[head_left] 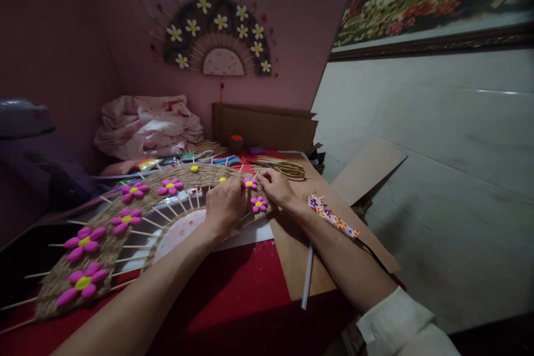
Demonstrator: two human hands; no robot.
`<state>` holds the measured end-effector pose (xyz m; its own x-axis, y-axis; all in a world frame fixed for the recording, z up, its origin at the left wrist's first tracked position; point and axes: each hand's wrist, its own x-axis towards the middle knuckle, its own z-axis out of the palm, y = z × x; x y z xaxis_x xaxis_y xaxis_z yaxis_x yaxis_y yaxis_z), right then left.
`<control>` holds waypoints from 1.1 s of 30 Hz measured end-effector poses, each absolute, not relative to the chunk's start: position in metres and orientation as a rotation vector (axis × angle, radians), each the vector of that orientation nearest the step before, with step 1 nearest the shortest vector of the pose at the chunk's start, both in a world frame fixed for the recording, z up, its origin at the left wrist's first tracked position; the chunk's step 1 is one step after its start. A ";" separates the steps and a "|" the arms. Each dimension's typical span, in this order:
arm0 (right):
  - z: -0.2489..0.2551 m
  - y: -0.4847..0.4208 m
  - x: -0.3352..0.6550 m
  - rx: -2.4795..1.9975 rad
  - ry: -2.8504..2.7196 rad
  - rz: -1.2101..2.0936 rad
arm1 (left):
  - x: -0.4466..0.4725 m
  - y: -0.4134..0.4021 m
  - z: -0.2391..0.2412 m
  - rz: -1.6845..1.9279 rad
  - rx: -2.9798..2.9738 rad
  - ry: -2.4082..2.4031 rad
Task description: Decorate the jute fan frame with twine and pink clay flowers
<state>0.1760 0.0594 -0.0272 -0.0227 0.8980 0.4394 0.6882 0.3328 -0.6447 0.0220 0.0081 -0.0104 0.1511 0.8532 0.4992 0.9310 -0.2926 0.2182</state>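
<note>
A half-round woven jute fan piece (104,239) with wooden skewers lies on the red table, dotted with several pink flowers with yellow centres. My left hand (225,203) rests curled on its right end, fingers closed beside a pink flower (250,182). My right hand (275,186) pinches at the same flower from the right. Another pink flower (258,204) lies just below, between both hands. Whatever my fingers grip is too small to make out.
A glue stick (307,275) and a beaded strap (334,218) lie on the cardboard sheet (292,250) at right. Scissors and skewers (287,168) lie behind the hands. A finished fan (217,36) hangs on the pink wall. Folded cloth (146,125) sits at back left.
</note>
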 end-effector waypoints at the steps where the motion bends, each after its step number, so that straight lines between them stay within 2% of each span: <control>1: -0.027 0.060 0.176 -1.427 -1.764 0.317 | 0.022 0.008 -0.011 -0.838 -2.274 -1.778; 10: -0.025 0.057 0.175 -1.513 -1.739 0.295 | 0.017 0.006 -0.008 -1.018 -2.335 -1.820; 13: -0.015 0.049 0.174 -1.433 -1.685 0.144 | 0.014 0.007 -0.005 -1.328 -2.409 -1.792; 15: -0.008 0.042 0.173 -1.208 -1.694 0.107 | 0.013 0.008 -0.004 -1.610 -2.460 -1.767; 19: -0.003 0.031 0.166 -0.789 -1.851 0.272 | 0.011 0.009 0.000 -2.099 -2.521 -1.726; 24: -0.006 0.023 0.157 -0.751 -1.818 0.317 | 0.012 0.006 0.005 -2.577 -2.535 -1.765; 29: -0.003 0.018 0.156 -0.690 -1.833 0.225 | 0.010 0.007 0.004 -2.866 -2.629 -1.832; 33: -0.003 0.017 0.157 -0.690 -1.841 0.208 | 0.008 0.007 0.004 -2.968 -2.620 -1.834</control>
